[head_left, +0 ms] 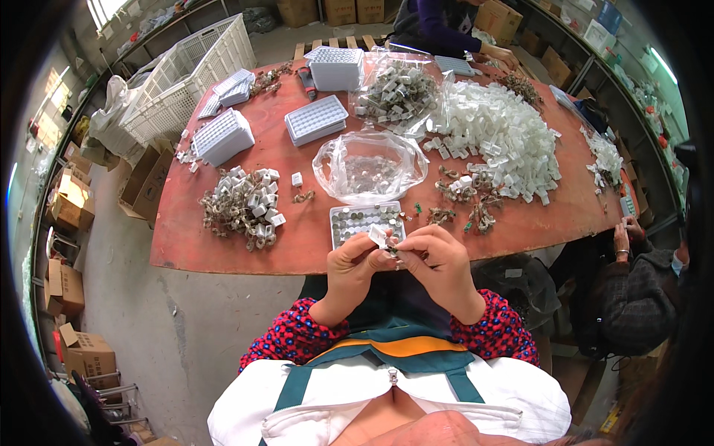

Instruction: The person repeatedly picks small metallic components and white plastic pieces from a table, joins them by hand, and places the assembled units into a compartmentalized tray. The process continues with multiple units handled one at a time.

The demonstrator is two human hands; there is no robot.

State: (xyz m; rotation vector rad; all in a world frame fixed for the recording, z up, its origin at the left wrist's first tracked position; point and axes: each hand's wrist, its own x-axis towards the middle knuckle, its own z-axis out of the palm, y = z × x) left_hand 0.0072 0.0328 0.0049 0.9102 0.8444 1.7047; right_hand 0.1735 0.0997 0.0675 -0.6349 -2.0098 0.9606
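Note:
My left hand (349, 269) is closed in a pinch on a small white plastic case (378, 236) held over the front table edge. My right hand (444, 267) meets it from the other side, thumb and forefinger pressed together on a small dark piece at the case; its kind cannot be made out. Just beyond my hands lies a white tray (335, 223) with several round greyish discs in it. Behind that sits an open clear plastic bag (327, 172) with small pale pieces inside. To the left is a heap of white cases with brown cord bundles (242, 207).
A large heap of white plastic pieces (502, 137) covers the table's right side. Brown cord bundles (482, 215) lie nearer me. Stacked white trays (316, 120) and a filled clear bag (398, 89) stand farther back. One co-worker (435, 26) is across, another (632, 297) at right.

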